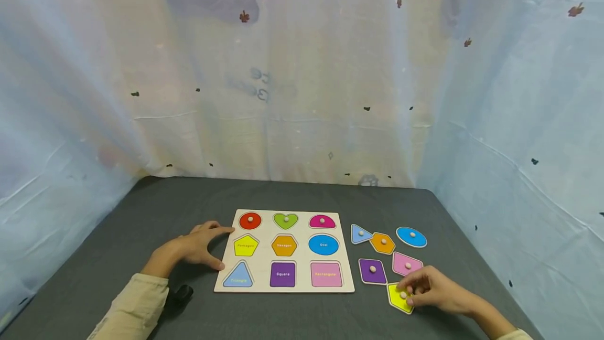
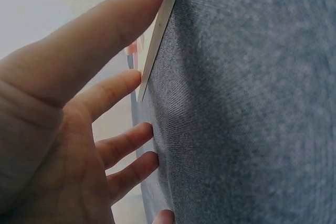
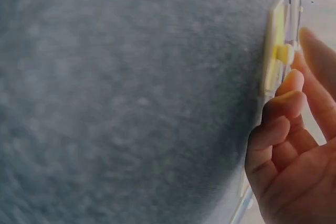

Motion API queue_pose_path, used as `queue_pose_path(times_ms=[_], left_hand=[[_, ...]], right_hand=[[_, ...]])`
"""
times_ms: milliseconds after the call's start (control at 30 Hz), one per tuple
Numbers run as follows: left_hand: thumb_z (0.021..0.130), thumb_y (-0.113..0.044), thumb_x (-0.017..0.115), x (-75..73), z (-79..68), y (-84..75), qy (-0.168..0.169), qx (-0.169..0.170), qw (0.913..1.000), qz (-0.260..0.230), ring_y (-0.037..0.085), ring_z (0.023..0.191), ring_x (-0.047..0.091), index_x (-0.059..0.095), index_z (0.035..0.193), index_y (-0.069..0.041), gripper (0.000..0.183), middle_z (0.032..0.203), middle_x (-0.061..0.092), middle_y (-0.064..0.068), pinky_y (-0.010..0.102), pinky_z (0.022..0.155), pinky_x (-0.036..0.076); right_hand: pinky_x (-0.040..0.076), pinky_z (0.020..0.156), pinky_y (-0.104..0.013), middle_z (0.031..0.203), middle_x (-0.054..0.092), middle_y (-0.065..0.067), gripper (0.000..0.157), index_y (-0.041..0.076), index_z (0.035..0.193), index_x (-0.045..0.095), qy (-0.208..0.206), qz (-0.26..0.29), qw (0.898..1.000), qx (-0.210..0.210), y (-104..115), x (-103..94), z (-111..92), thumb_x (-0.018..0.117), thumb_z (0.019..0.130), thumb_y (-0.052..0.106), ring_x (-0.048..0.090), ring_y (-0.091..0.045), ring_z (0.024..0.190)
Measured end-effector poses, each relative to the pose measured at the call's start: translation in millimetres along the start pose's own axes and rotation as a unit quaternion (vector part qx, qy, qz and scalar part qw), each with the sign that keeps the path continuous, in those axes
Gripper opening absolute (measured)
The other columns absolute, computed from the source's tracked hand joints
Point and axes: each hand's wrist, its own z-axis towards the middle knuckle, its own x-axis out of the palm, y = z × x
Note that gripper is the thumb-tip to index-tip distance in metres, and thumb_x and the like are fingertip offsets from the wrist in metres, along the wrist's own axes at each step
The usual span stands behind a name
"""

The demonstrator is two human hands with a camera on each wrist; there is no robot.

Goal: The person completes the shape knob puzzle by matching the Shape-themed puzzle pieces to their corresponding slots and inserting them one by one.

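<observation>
A pale wooden shape-puzzle board (image 1: 302, 261) lies on the table. My left hand (image 1: 200, 245) is at its left edge, fingers spread; in the left wrist view the thumb (image 2: 115, 17) and forefinger touch the board's edge (image 2: 157, 40). My right hand (image 1: 436, 290) is over a yellow pentagon piece (image 1: 397, 304) lying right of the board. Thumb and forefinger stand about its knob; in the right wrist view the yellow knob (image 3: 285, 54) shows between them, with no firm grip visible. The other right-hand fingers (image 3: 270, 132) are curled.
Knobbed pieces lie beside the board: purple square (image 1: 373, 278), pink rectangle (image 1: 410, 262), orange hexagon (image 1: 382, 248), light blue triangle (image 1: 358, 236) and blue oval (image 1: 411, 242). In the board's top row sit a red circle (image 1: 245, 223), green heart (image 1: 281, 225) and magenta semicircle (image 1: 314, 224).
</observation>
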Motion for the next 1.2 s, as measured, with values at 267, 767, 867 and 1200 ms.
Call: queue_pose_path(times_ms=[267,767,867,1200], left_hand=[[0.071,-0.042,0.091,0.2,0.3,0.8,0.002,0.002,1.0,-0.005,0.048,0.134,0.037,0.045,0.152,-0.022,0.096,0.151,0.037,0.021,0.081,0.097,0.032],[0.07,-0.042,0.092,0.4,1.7,2.1,0.003,0.003,0.9999,-0.009,0.048,0.135,0.035,0.045,0.153,-0.021,0.097,0.152,0.035,0.023,0.079,0.099,0.034],[0.07,-0.041,0.092,0.6,1.6,3.0,0.002,0.003,0.9999,-0.014,0.048,0.135,0.035,0.045,0.153,-0.02,0.097,0.152,0.035,0.023,0.078,0.1,0.034],[0.071,-0.04,0.091,1.3,1.2,5.6,0.003,0.011,0.9997,-0.023,0.047,0.134,0.035,0.045,0.153,-0.02,0.096,0.151,0.035,0.023,0.077,0.101,0.034]], right_hand=[[0.048,0.057,-0.017,0.077,0.05,-0.028,0.015,-0.009,0.104,0.069,-0.026,-0.025,0.999,-0.004,-5,4.0,2,0.069,0.091,-0.001,0.053,0.004,0.072],[0.041,0.05,-0.018,0.067,0.042,-0.025,0.009,-0.009,0.095,0.07,-0.049,-0.043,0.998,-0.01,-7,7.9,3,0.069,0.091,-0.001,0.047,0.009,0.065],[0.041,0.05,-0.019,0.066,0.042,-0.024,0.009,-0.008,0.096,0.071,-0.051,-0.046,0.998,-0.007,-4,6.4,4,0.069,0.092,0.0,0.047,0.008,0.065],[0.04,0.049,-0.025,0.069,0.045,-0.023,0.009,-0.006,0.099,0.072,-0.058,-0.048,0.997,-0.018,11,2.0,13,0.067,0.093,-0.001,0.046,-0.004,0.06]])
